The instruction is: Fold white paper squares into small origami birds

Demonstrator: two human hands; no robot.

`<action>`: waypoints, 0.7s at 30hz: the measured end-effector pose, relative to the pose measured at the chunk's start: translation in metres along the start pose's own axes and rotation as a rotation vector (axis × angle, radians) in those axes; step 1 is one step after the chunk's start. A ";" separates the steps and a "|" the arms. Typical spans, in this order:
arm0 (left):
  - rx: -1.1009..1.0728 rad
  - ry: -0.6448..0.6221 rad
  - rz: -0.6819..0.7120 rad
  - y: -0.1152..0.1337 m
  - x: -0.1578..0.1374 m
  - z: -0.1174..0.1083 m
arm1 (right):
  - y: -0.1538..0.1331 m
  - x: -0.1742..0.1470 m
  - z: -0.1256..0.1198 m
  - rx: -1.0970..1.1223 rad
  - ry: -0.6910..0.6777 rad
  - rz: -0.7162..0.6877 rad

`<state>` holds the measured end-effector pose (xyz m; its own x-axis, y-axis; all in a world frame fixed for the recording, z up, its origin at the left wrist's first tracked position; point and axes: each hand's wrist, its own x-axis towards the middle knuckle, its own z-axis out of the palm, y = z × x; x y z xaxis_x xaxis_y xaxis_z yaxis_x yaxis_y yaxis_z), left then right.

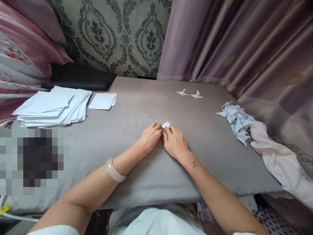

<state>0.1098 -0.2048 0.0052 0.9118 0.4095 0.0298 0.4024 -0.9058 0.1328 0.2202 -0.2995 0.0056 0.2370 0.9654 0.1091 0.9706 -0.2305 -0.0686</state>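
Observation:
A small folded piece of white paper (166,124) lies on the grey cloth between my hands, its pointed top showing past my fingertips. My left hand (152,136) has its fingers curled together at the paper's left edge, closed on it. From the right, my right hand (176,141) rests over the paper with its fingers pressing down on it. The lower part of the paper is hidden under my fingers. Farther back stand two folded paper shapes (196,94), each with an upright tip, side by side.
A tall stack of white paper sheets (56,109) sits at the left, with a few smaller squares (102,101) beside it. Behind is a black folded item (80,76). Many folded paper pieces (237,119) are heaped at the right, near a pale bunched cloth (271,150).

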 end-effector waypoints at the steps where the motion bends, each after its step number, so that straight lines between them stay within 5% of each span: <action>1: 0.003 0.003 -0.010 0.000 -0.001 0.000 | -0.001 0.000 0.000 -0.003 0.001 0.004; 10: -0.018 0.046 -0.052 0.004 -0.005 -0.001 | -0.002 0.005 -0.004 -0.030 0.012 -0.065; 21: 0.029 0.066 0.023 0.004 0.004 0.009 | 0.030 -0.007 -0.005 0.022 -0.006 -0.102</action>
<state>0.1154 -0.2082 -0.0028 0.9139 0.3940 0.0976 0.3845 -0.9174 0.1030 0.2477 -0.3140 0.0081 0.1362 0.9845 0.1105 0.9886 -0.1278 -0.0795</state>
